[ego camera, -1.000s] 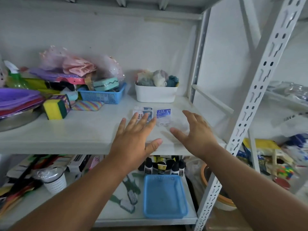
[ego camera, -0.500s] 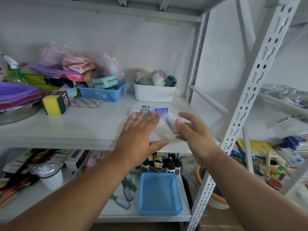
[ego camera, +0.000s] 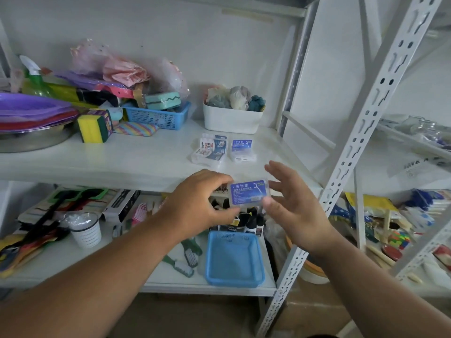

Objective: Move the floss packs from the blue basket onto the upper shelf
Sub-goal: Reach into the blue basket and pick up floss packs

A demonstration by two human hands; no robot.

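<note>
White wall [ego camera: 219, 45] behind. White metal rack w/ perforated uprights [ego camera: 366, 118], two white shelf boards. 2nd rack [ego camera: 415, 142] on right. Brownish floor [ego camera: 195, 318] below. Even, soft light.

Two bare forearms fill the lower half of the view, no sleeves showing anywhere along them, right down to the frame's edge. The left hand [ego camera: 197, 198] wears nothing: no glove, no ring, no watch or strap at the wrist. The right hand [ego camera: 292, 208] is the same, uncovered, fingers plain, wrist bare, short nails just visible.
</note>
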